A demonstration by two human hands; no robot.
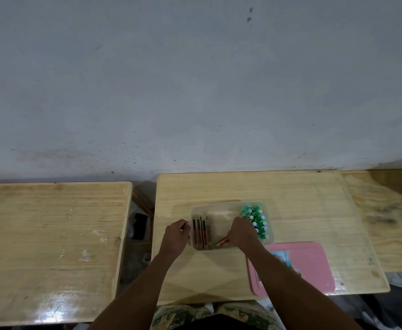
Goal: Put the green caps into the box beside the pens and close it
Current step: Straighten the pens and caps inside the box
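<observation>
A clear plastic box stands open on the middle wooden table. Several green caps stand in rows along its right side. Brown and red pens lie along its left side, and a red pen lies slanted near the front wall. My left hand grips the box's left rim from outside. My right hand reaches into the box, just left of the caps; its fingers are curled downward and what they touch is hidden.
A pink lid with a label lies on the table to the right front of the box, partly under my right forearm. A second wooden table stands to the left across a gap. A grey wall rises behind.
</observation>
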